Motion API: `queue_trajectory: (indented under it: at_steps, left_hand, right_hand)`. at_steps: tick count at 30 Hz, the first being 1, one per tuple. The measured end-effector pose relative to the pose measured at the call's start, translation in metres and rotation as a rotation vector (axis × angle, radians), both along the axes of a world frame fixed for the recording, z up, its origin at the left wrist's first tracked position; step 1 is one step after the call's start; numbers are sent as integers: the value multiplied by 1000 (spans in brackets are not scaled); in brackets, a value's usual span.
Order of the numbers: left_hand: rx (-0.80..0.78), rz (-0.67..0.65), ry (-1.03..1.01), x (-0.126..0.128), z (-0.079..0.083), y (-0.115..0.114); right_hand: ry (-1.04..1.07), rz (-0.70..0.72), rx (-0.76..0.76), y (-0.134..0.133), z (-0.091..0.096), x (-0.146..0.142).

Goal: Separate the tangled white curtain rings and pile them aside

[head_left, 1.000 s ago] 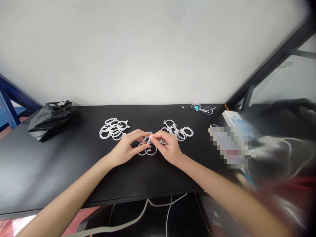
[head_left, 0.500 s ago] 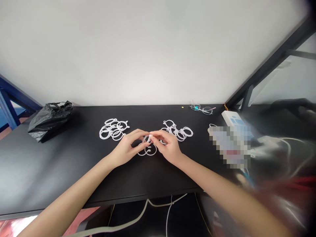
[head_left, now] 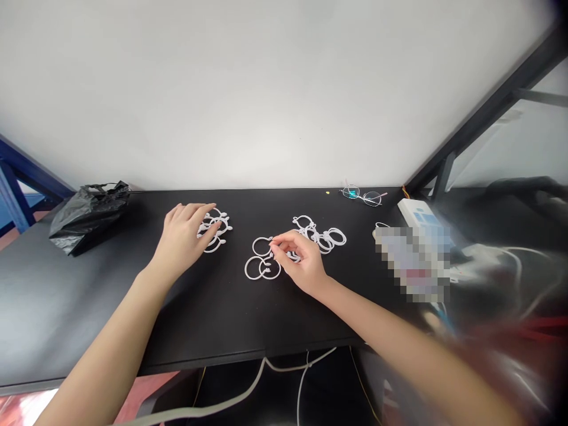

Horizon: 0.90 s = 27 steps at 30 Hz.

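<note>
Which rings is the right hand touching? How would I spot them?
Find the black table, then the gap between its two heaps of white rings. There lie three white rings at the right hand's fingertips: a flat trio, not heaped.

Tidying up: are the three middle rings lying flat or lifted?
Flat: all three rings lie on the table, right fingers at their edge.

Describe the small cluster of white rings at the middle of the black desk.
The cluster of three thin white plastic-looking rings lies flat on the black desk, between the left ring pile and the right ring pile. Its rings meet at small tabs; whether linked is unclear. The right hand pinches its right edge.
</note>
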<state>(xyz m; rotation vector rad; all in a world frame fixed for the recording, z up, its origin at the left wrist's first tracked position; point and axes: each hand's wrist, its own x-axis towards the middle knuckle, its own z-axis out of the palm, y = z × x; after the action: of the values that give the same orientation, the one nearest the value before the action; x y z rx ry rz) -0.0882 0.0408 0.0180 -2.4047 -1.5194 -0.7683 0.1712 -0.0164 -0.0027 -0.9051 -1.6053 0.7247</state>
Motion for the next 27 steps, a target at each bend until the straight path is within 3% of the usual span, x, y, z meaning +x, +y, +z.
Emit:
queue_trajectory:
  at_steps: [7, 15, 20, 23, 27]
  left_hand:
    - [6, 131, 133, -10, -7, 3]
    - [-10, 152, 180, -14, -13, 3]
    - [-31, 148, 114, -10, -7, 1]
    - [-34, 51, -15, 2, 0, -3]
    - [-106, -263, -146, 27, 1, -14]
  right_hand:
    - [-38, -19, 5, 0, 0, 2]
    - [-62, -31, 14, 0, 0, 2]
    - [-56, -32, 19, 1, -1, 2]
    - [-57, -38, 20, 0, -1, 2]
    - [-56, -41, 18, 0, -1, 1]
